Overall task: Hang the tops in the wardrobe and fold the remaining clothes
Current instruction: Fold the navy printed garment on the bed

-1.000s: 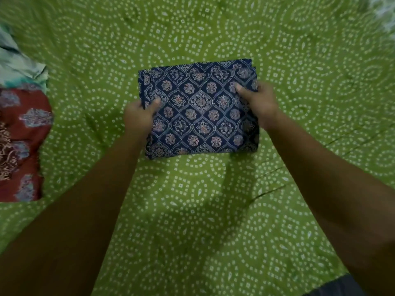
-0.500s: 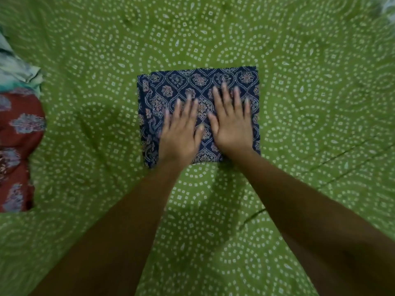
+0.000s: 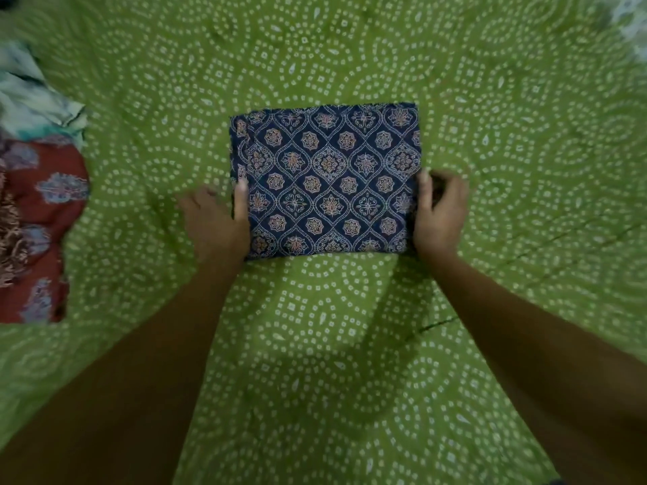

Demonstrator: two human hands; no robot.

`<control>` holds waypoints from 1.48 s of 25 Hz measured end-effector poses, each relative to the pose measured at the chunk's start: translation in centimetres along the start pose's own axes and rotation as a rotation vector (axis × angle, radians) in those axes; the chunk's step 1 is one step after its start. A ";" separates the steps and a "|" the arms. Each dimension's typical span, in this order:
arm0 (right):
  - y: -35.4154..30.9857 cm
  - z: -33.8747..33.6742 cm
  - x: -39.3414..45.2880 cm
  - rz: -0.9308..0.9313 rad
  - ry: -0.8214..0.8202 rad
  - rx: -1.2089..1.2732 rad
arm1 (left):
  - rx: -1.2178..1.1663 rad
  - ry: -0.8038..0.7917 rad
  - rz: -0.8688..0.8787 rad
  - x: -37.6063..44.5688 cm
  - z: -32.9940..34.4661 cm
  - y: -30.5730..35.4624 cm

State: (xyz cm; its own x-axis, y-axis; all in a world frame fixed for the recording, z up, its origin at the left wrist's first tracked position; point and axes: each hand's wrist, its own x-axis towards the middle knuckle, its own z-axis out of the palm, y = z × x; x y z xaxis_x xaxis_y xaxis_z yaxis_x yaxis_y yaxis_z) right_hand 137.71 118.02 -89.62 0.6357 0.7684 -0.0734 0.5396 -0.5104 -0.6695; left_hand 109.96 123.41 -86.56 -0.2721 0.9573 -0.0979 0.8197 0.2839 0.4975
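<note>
Your 2 bare forearms enter from the near edge and converge toward the middle of the green sheet (image 3: pixel 350 344), a bedcover printed with white dotted rings that fills the view. Your left hand (image 3: pixel 215 222) sits at the near-left side of the folded navy cloth (image 3: pixel 325 180); its thumb lies flat on top of the left margin, and the other fingers curl beside or under the edge, so it reads as a pinch on that edge, though the underside contact is hidden. Your right hand (image 3: pixel 439 211) mirrors it at the near-right side: thumb on top of the right margin, fingers bent around the outside of the edge, closed on the fabric as far as the view shows. The navy cloth is folded into 1 neat rectangle, patterned with pale medallions in a lattice, and lies flat on the sheet at centre, long sides running left to right. No part of it appears lifted. Well apart, at the left edge, lies a red patterned garment (image 3: pixel 38 232), with a pale teal and white garment (image 3: pixel 31 106) just beyond it and touching it. A blurred pale patch (image 3: pixel 630 15) shows at the far right corner; what it is cannot be told.
</note>
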 end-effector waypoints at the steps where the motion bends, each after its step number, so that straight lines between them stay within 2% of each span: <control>1: -0.6 -0.4 -0.3 0.086 -0.094 0.135 | -0.118 -0.119 -0.052 0.3 -0.1 0.4; 4: -4.7 -2.3 1.4 0.308 -0.511 0.360 | -0.264 -0.486 -0.286 2.2 -1.7 3.7; 6: -7.9 -5.4 2.1 0.325 -0.605 0.453 | -0.289 -0.517 -0.275 2.4 -4.4 6.7; 8: -11.1 -10.5 0.9 0.305 -0.551 0.590 | -0.241 -0.450 -0.142 -0.1 -9.2 10.0; 10: -13.6 -16.6 -2.0 0.263 -0.416 0.590 | -0.247 -0.426 -0.024 -3.7 -14.9 12.5; 13: -17.0 -27.8 -7.9 0.198 -0.253 0.492 | -0.330 -0.482 0.117 -9.6 -24.5 17.2; 16: -20.7 -40.5 -13.0 0.141 -0.123 0.568 | -0.474 -0.547 0.266 -14.8 -34.5 24.4; 19: -23.0 -53.2 -16.5 0.118 -0.022 0.813 | -0.696 -0.779 0.309 -18.2 -42.1 32.4; 21: -23.0 -59.8 -17.7 0.150 -0.071 0.942 | -0.823 -1.015 0.247 -20.9 -44.8 37.7; 22: -22.3 -62.0 -18.4 0.192 -0.115 0.984 | -0.756 -1.075 0.268 -22.3 -44.9 39.9; 24: -18.8 -64.8 -18.8 0.282 -0.115 0.926 | -0.429 -1.086 0.365 -26.2 -42.8 43.4; 26: -13.6 -65.9 -18.9 0.338 -0.027 0.716 | -0.286 -1.082 0.447 -29.8 -38.6 45.7; 27: -10.6 -66.2 -18.8 0.362 0.038 0.664 | -0.270 -1.095 0.434 -31.3 -35.9 46.8; 31: -0.9 -73.2 -18.1 0.398 0.306 0.688 | -0.423 -1.215 0.460 -39.4 -28.2 54.5; 37: 8.4 -90.9 -19.3 0.409 0.676 0.378 | -0.610 -1.403 0.634 -55.0 -22.4 71.1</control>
State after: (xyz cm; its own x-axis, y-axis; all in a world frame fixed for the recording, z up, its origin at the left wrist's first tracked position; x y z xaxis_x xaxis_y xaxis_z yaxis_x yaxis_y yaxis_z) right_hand 180.22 63.81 -26.63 0.9950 0.0986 0.0127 0.0552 -0.4419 -0.8953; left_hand 171.93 89.72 -26.50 0.9218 0.3019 -0.2432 0.2177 0.1160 0.9691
